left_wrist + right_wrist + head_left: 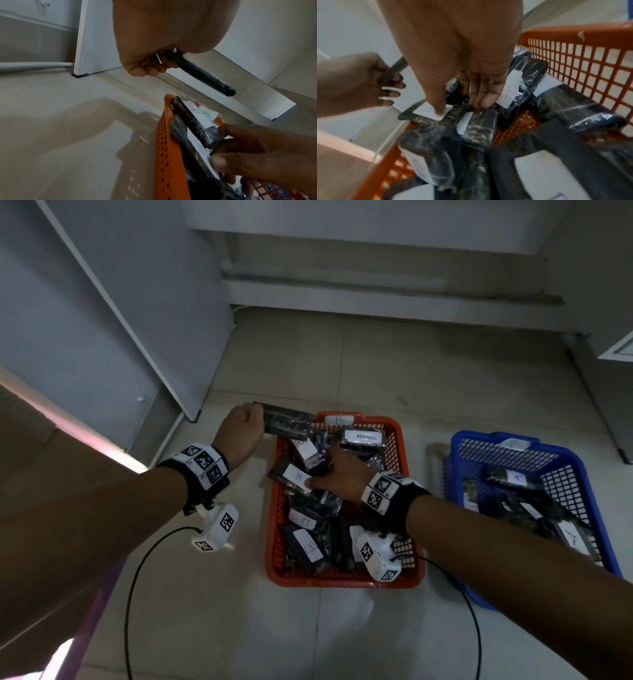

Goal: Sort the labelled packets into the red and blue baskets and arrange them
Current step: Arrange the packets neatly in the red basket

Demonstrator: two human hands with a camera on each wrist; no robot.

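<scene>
Your red basket (402,440) holds jumbled black packets (310,539) with white labels; your blue basket (582,470) holds several more.

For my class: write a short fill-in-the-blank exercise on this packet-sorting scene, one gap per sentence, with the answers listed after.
1. The left hand holds a black packet above the far-left corner of the ____ basket.
2. One packet in the red basket has a printed label reading ____.
3. The right hand reaches into the ____ basket.
4. A packet in the blue basket is marked with the letter ____.

Answers: red; PENDING; red; A
</scene>
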